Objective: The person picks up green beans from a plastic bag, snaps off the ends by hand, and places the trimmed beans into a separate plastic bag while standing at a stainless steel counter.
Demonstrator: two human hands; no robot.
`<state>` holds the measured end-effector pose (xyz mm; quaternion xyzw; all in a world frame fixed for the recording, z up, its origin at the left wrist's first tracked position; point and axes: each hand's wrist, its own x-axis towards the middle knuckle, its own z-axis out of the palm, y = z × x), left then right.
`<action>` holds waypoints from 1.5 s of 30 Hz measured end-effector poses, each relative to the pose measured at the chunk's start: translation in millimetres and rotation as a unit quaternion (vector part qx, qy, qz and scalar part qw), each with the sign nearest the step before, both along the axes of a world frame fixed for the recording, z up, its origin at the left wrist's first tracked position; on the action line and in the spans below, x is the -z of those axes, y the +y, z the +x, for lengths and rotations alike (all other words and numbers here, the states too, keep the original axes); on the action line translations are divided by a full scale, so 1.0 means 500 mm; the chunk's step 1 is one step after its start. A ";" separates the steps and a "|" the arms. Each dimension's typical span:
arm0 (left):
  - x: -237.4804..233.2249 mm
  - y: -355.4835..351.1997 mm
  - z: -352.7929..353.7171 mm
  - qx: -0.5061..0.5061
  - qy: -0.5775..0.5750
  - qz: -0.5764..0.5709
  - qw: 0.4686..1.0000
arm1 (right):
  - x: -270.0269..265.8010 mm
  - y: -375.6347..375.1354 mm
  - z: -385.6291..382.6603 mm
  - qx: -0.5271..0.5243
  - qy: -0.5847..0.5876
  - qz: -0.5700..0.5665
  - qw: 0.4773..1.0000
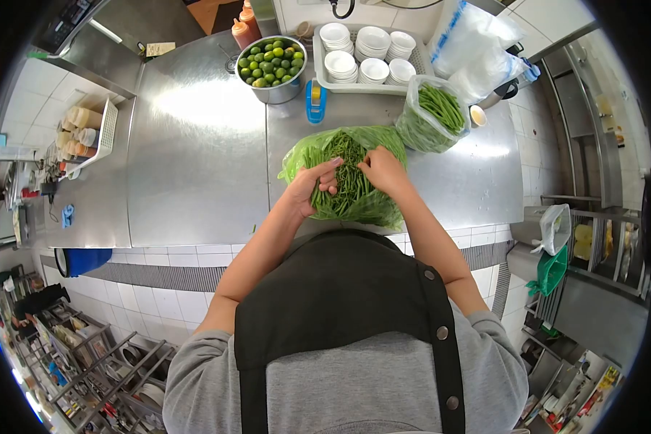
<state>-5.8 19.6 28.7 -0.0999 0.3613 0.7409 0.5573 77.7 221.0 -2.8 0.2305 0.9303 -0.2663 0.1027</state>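
A light-green plastic bag [293, 160] lies wide open on the counter in front of me, filled with a heap of thin green beans [351, 184]. On the left side of the heap is my left hand [315, 186], its fingers curled in towards the palm and its thumb side up. Whatever may be inside those fingers is too small to make out. My right hand [385, 172] is over the heap's right side, fingers bent and tips pinched together down at the beans. A second clear bag of green beans [441, 108] stands upright beyond my right hand.
Behind the beans are a blue tape dispenser [315, 101], a metal pot of limes [276, 90] and a tray [365, 87] with stacked white bowls. A small cup [477, 116] sits near the second bag. The steel counter [195, 166] extends left.
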 end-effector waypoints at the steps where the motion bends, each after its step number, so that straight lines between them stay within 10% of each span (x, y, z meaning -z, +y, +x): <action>1: -0.004 0.000 0.003 0.010 0.028 -0.018 0.999 | -0.005 -0.008 -0.001 -0.001 0.003 0.013 1.000; 6: -0.026 0.005 0.021 -0.009 0.115 -0.086 0.990 | -0.003 0.016 -0.010 0.035 0.026 -0.153 0.987; 11: -0.045 0.010 0.018 -0.040 0.151 -0.120 0.980 | -0.084 0.036 0.016 0.081 0.095 -0.480 0.868; 21: -0.049 0.037 0.032 -0.015 0.399 -0.137 0.907 | -0.126 -0.017 0.003 0.119 0.271 -0.520 0.801; 26: -0.063 0.016 0.019 0.018 0.349 -0.115 0.930 | -0.130 -0.026 -0.006 0.166 0.288 -0.474 0.816; 29: -0.075 0.015 0.019 0.022 0.302 -0.096 0.948 | -0.126 -0.039 -0.003 0.035 0.419 -0.115 0.900; 32: -0.092 0.014 0.020 0.016 0.266 -0.078 0.961 | -0.087 -0.032 -0.007 0.030 0.424 -0.055 0.904; 38: -0.079 -0.008 -0.011 -0.117 0.056 0.039 0.991 | -0.072 -0.032 0.023 0.049 0.209 -0.200 0.956; 41: -0.051 -0.019 -0.036 -0.153 -0.013 0.110 0.982 | -0.062 -0.050 0.025 0.086 0.206 -0.450 0.865; 45: -0.052 -0.016 -0.042 -0.164 -0.003 0.109 0.980 | -0.118 -0.086 0.027 0.032 0.217 -0.488 0.845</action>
